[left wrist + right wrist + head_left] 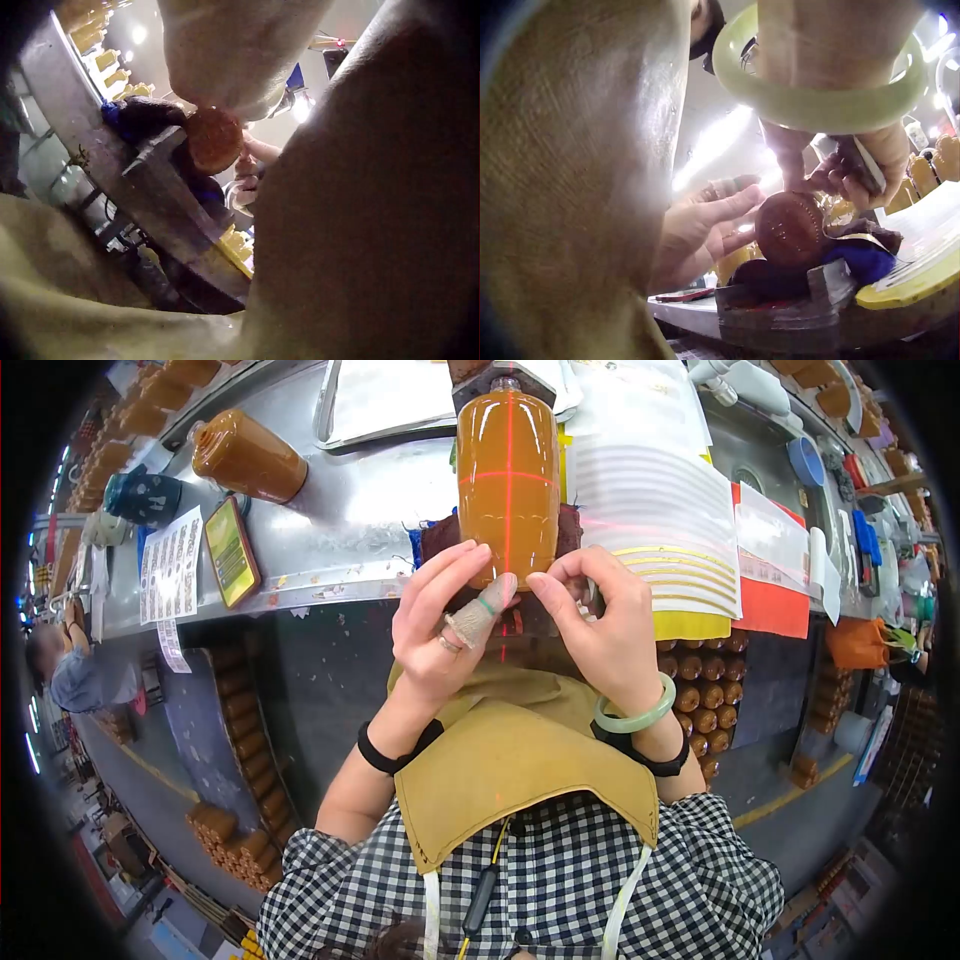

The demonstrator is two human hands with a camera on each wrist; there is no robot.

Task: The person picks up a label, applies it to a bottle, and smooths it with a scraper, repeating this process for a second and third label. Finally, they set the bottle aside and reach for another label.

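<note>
An amber bottle [508,480] lies with its neck away from the person and a red laser cross on it. The left hand [435,625], a covering on one finger, touches the bottle's near left side with extended fingers. At the near right edge, the right hand [612,625] touches the bottle with thumb and index finger. Its other fingers curl round a small dark tool [864,166] with a pale edge, in the right wrist view. That view also shows the round bottle base [789,229] between both hands. Dark cloth [440,538] lies under the bottle.
Another amber bottle [250,457], a phone [232,552] and a printed sheet [171,572] are on the metal bench at left. Clear sheets with curved strips [655,510] lie right of the bottle. A metal bracket [470,382] is at the bottle's neck.
</note>
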